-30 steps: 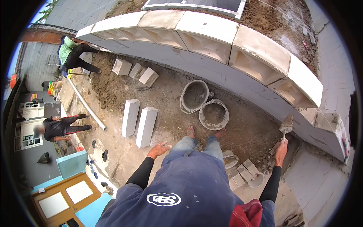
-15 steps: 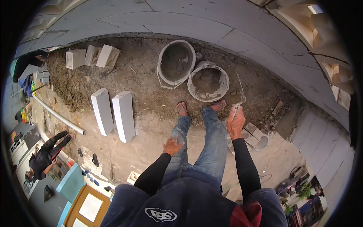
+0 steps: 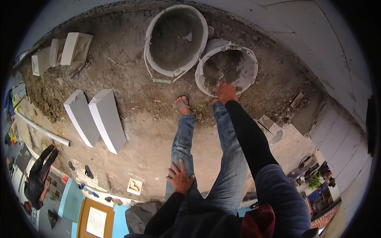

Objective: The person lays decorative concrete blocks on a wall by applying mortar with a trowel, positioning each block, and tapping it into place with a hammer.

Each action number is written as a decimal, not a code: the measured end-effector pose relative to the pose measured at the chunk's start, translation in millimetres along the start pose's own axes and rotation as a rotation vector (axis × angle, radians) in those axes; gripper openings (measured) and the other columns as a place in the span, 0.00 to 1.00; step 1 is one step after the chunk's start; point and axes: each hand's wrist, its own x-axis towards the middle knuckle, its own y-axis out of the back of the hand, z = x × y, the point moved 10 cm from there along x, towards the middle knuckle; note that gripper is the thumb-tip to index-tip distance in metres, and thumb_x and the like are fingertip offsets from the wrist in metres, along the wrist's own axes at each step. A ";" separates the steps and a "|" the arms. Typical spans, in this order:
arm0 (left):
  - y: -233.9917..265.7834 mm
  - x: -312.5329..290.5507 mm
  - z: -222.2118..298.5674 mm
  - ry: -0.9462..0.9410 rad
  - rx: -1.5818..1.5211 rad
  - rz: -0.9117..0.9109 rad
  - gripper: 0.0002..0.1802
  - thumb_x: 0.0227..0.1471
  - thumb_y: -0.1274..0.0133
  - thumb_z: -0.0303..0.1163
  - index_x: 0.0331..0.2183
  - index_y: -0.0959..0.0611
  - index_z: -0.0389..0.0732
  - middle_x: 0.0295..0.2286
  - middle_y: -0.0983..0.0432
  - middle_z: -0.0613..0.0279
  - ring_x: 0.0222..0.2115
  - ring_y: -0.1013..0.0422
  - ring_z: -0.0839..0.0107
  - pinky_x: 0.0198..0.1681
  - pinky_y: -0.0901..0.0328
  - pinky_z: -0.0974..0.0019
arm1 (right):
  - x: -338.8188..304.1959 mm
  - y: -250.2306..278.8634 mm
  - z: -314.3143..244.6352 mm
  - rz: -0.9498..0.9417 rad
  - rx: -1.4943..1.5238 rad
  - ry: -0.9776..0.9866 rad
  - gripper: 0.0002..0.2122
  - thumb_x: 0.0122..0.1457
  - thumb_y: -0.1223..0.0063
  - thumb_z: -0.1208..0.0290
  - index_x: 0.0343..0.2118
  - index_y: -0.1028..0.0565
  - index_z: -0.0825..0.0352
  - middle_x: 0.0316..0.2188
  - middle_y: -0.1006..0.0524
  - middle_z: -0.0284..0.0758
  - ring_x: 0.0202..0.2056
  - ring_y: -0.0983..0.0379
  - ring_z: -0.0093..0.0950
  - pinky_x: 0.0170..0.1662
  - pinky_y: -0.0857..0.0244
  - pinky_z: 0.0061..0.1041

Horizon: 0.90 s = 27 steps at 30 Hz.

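My right hand reaches down over the near rim of the smaller mortar bucket, closed around a trowel. The trowel's blade is down in the wet grey mortar and mostly hidden. A larger bucket, also holding grey mortar, stands beside it to the left, with its handle hanging over the near side. My left hand rests on my left thigh, fingers spread, with nothing in it.
Two pale rectangular blocks lie on the ground to the left. Three hollow vent blocks sit farther back. A grey wall curves along the far side and right. A pipe and another person are at left; block pieces lie at right.
My right hand has moved left and forward with the trowel, from beside the smaller bucket into it. I have bent closer to the buckets; my left hand now lies flatter on my thigh.
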 end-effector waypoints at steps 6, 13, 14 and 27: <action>1.6 1.6 5.7 -0.003 0.015 0.007 0.64 0.47 0.35 0.59 0.72 0.53 0.50 0.69 0.57 0.36 0.65 0.50 0.30 0.56 0.46 0.20 | -12.8 -53.6 -8.9 -0.517 0.696 -0.298 0.24 0.68 0.51 0.44 0.45 0.27 0.67 0.24 0.27 0.36 0.23 0.29 0.33 0.32 0.29 0.40; 14.9 4.5 17.4 -0.019 0.059 0.048 0.64 0.47 0.36 0.61 0.72 0.55 0.52 0.69 0.58 0.37 0.66 0.51 0.31 0.57 0.47 0.19 | -87.2 55.9 -32.9 -0.814 1.367 -0.402 0.20 0.69 0.53 0.44 0.37 0.29 0.60 0.19 0.34 0.26 0.15 0.37 0.19 0.19 0.40 0.24; 14.3 6.0 17.5 -0.028 0.056 0.031 0.64 0.47 0.36 0.61 0.72 0.55 0.52 0.69 0.58 0.37 0.66 0.52 0.30 0.57 0.48 0.19 | -102.6 71.8 -34.3 -0.828 1.390 -0.391 0.20 0.69 0.53 0.44 0.37 0.29 0.60 0.19 0.34 0.27 0.15 0.37 0.19 0.19 0.40 0.23; 144.5 24.6 -80.5 -0.044 -0.429 0.132 0.51 0.56 0.47 0.64 0.66 0.35 0.35 0.57 0.28 0.41 0.54 0.28 0.53 0.51 0.30 0.55 | -296.5 436.8 7.4 -0.549 1.584 -0.031 0.18 0.72 0.57 0.51 0.39 0.27 0.63 0.19 0.33 0.24 0.15 0.38 0.14 0.18 0.41 0.16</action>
